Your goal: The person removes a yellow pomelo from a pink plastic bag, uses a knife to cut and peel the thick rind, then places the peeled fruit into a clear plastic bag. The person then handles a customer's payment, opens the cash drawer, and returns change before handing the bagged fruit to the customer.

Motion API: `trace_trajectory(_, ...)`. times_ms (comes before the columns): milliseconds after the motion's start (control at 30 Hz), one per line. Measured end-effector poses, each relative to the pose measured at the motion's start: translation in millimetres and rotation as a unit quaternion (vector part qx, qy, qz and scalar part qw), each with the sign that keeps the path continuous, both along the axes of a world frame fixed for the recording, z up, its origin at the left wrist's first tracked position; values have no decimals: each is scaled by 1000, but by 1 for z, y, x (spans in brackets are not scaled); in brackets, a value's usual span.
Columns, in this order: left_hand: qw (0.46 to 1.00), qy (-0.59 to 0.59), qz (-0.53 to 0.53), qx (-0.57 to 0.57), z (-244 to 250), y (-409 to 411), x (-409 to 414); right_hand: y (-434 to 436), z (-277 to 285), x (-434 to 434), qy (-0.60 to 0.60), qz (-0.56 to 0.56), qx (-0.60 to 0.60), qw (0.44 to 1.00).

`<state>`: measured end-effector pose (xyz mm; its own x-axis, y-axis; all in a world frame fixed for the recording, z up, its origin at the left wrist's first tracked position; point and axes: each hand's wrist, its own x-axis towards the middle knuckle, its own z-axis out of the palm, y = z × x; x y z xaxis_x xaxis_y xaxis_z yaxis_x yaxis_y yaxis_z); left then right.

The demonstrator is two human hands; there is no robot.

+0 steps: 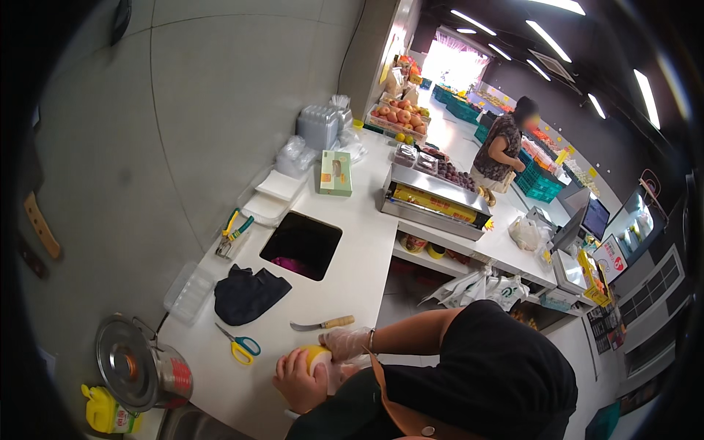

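A yellow-skinned round fruit [316, 355], probably a pomelo, is between my hands at the counter's front edge; a pale area shows on its near side. My bare left hand [301, 379] grips it from the left with the fingers spread over its top. In a clear plastic glove, my right hand [345, 342] presses its fingers on the fruit's far right side, and its fingertips are partly hidden. Just beyond lies a curved-blade knife [322, 323] with a wooden handle. Scissors [242, 346] with yellow and teal handles lie to the left.
A black cloth [250, 294] lies near a square counter opening [301, 246]. At left stand a lidded metal pot [140, 363] and a clear plastic tray [190, 291]. Farther back are a cling-film dispenser [434, 201] and a green box [334, 173]. Another person [498, 146] stands beyond the counter.
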<state>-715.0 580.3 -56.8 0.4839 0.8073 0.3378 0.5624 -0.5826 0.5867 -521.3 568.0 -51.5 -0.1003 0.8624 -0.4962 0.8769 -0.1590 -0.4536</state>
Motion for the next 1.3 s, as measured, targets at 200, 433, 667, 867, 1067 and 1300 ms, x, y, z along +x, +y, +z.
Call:
trace_trajectory(200, 1000, 25, 0, -17, 4, -3, 7, 6, -29, 17, -59, 107, 6, 993)
trace_trajectory(433, 999, -24, -38, -22, -3, -4, -8, 5, -47, 8, -60, 142, -28, 988)
trace_trajectory(667, 981, -151, -79, -88, -2, 10, -47, 1, -40, -17, 33, 73, -2, 997)
trace_trajectory(867, 965, -165, -151, -134, -13, 31, -54, -23, -24, -19, -11, 135, -19, 991)
trace_trajectory(1067, 987, -79, 28, -140, 0, 4, -31, -36, -7, -4, 181, -162, -26, 970)
trace_trajectory(1300, 993, -46, 48, -96, 8, -5, -15, -34, 56, 2, 202, -34, 53, 977)
